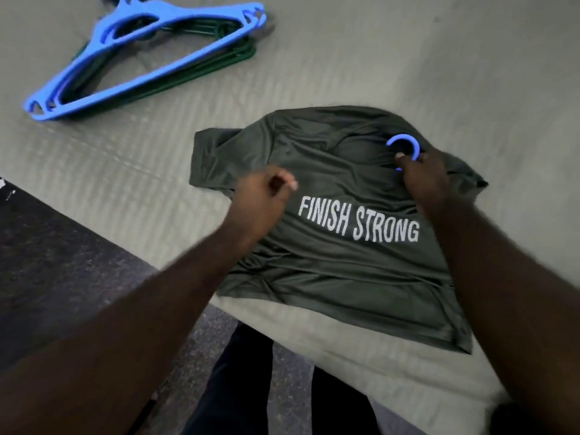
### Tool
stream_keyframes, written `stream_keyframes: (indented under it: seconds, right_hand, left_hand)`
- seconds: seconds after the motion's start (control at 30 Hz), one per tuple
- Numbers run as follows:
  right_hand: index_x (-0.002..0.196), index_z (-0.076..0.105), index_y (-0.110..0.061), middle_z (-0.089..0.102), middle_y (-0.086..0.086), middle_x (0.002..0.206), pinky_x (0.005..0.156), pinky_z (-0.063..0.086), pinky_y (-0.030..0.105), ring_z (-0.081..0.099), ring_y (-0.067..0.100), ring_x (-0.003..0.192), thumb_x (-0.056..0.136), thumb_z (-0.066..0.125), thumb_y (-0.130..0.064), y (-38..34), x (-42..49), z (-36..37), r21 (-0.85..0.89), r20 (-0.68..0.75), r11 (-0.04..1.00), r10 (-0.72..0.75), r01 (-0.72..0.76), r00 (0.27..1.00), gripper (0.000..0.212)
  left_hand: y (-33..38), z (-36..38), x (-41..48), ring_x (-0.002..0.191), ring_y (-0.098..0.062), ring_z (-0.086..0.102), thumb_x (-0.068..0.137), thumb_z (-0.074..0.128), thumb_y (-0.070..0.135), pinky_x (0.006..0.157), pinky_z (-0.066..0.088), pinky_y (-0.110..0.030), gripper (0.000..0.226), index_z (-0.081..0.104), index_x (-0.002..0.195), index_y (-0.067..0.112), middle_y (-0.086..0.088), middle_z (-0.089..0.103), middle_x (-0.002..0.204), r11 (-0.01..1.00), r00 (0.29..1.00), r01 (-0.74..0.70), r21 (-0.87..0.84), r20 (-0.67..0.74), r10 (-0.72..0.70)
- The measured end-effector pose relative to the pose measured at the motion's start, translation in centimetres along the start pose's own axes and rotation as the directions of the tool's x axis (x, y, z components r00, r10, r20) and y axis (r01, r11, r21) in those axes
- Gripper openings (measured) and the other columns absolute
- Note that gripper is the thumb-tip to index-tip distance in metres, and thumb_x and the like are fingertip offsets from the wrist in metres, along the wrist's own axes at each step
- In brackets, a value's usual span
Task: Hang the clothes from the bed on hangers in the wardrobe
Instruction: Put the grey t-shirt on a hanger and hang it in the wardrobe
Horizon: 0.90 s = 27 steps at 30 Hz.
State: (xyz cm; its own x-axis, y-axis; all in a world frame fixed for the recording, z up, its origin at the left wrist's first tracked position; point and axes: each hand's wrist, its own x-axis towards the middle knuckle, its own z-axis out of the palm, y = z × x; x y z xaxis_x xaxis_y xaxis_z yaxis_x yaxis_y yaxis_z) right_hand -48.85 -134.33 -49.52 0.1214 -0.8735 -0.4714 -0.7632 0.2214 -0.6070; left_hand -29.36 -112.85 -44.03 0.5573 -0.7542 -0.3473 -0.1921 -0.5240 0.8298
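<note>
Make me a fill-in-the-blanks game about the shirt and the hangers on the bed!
The shirt says FINISH ____.
The right hand grips a ____ hook at the shirt's neck.
Under the blue hanger lie ____ hangers.
Missing words: STRONG; blue; green.
</note>
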Motion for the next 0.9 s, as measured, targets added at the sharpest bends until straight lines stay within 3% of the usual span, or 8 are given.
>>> stream_keyframes:
  seconds: [0.13, 0.2, 0.3, 0.4, 0.47, 0.63, 0.8, 0.9]
  right_hand:
    - [0.123, 0.060, -0.005, 0.067, 0.011, 0.118, 0.096, 0.046, 0.025, 0.063, 0.019, 0.108, 0.088, 0.065, -0.033, 1.0, -2.3, -0.6, 0.071, -0.180, 0.997, -0.028, 0.041, 0.983, 0.045]
    - [0.125, 0.059, -0.003, 0.065, 0.011, 0.122, 0.099, 0.042, 0.025, 0.060, 0.021, 0.113, 0.090, 0.063, -0.026, 2.4, -3.8, -1.9, 0.076, -0.301, 0.995, -0.032, 0.057, 0.953, 0.043]
    - [0.117, 0.062, -0.002, 0.063, 0.020, 0.116, 0.097, 0.036, 0.033, 0.056, 0.034, 0.112, 0.087, 0.060, -0.024, 6.7, -5.9, -3.7, -0.052, -0.428, 0.999, -0.026, 0.004, 0.903, 0.038]
    - [0.122, 0.058, -0.005, 0.054, 0.023, 0.123, 0.097, 0.036, 0.042, 0.047, 0.040, 0.120, 0.091, 0.060, -0.020, 11.3, -8.0, -5.0, -0.170, -0.390, 0.973, 0.078, -0.155, 0.917, 0.035]
    - [0.125, 0.057, -0.005, 0.053, 0.023, 0.124, 0.096, 0.039, 0.045, 0.047, 0.040, 0.119, 0.093, 0.060, -0.021, 13.6, -9.0, -5.7, -0.214, -0.338, 0.964, 0.081, -0.160, 0.938, 0.035]
    - [0.122, 0.059, -0.006, 0.062, 0.015, 0.115, 0.088, 0.040, 0.027, 0.059, 0.030, 0.106, 0.093, 0.062, -0.033, 15.4, -9.9, -6.7, -0.094, -0.238, 0.993, 0.044, -0.068, 0.970, 0.039]
    - [0.131, 0.054, -0.009, 0.058, 0.012, 0.126, 0.097, 0.042, 0.029, 0.055, 0.025, 0.115, 0.090, 0.063, -0.015, 16.6, -10.6, -7.2, 0.004, -0.035, 0.999, 0.046, -0.045, 0.998, 0.043]
    - [0.133, 0.053, -0.006, 0.057, 0.013, 0.129, 0.099, 0.040, 0.028, 0.055, 0.026, 0.117, 0.092, 0.063, -0.014, 17.2, -10.4, -7.2, -0.021, -0.023, 1.000, 0.017, -0.018, 1.000, 0.044]
  left_hand:
    - [3.2, 5.9, 3.9, 0.110, -0.026, 0.059, 0.089, 0.064, 0.019, 0.096, 0.044, -0.031, 0.032, 0.063, 0.119, 0.008, -0.012, 0.065, 0.117, 0.906, 0.934, -0.289, 0.311, 0.300, 0.195]
    - [4.0, 8.3, 5.6, 0.121, -0.028, 0.052, 0.090, 0.062, 0.021, 0.103, 0.035, -0.030, 0.042, 0.055, 0.130, 0.005, -0.016, 0.058, 0.130, 0.840, 0.893, -0.380, 0.387, 0.392, 0.222]
    - [4.6, 10.6, 7.4, 0.126, -0.029, 0.049, 0.092, 0.059, 0.021, 0.106, 0.032, -0.028, 0.047, 0.050, 0.134, 0.002, -0.018, 0.054, 0.136, 0.815, 0.875, -0.392, 0.426, 0.447, 0.187]
    - [5.2, 11.5, 9.0, 0.109, -0.028, 0.060, 0.093, 0.059, 0.018, 0.093, 0.041, -0.027, 0.034, 0.060, 0.123, 0.003, -0.016, 0.066, 0.116, 0.857, 0.911, -0.327, 0.398, 0.375, 0.174]
    - [5.4, 11.8, 10.1, 0.106, -0.026, 0.062, 0.093, 0.057, 0.017, 0.091, 0.043, -0.026, 0.027, 0.065, 0.117, 0.007, -0.013, 0.068, 0.112, 0.863, 0.933, -0.292, 0.412, 0.321, 0.163]
    - [6.9, 13.8, 11.0, 0.103, -0.026, 0.066, 0.090, 0.054, 0.007, 0.090, 0.049, -0.031, 0.024, 0.070, 0.107, 0.010, -0.012, 0.072, 0.106, 0.821, 0.913, -0.317, 0.475, 0.387, 0.129]
    - [8.4, 16.1, 11.5, 0.106, -0.032, 0.062, 0.085, 0.056, 0.005, 0.090, 0.047, -0.036, 0.025, 0.071, 0.103, 0.013, -0.014, 0.068, 0.112, 0.600, 0.831, -0.480, 0.640, 0.551, 0.076]
    - [9.1, 16.2, 12.4, 0.087, -0.027, 0.067, 0.082, 0.058, 0.006, 0.075, 0.051, -0.031, 0.018, 0.071, 0.091, 0.011, -0.010, 0.069, 0.087, 0.534, 0.792, -0.518, 0.669, 0.611, 0.002]
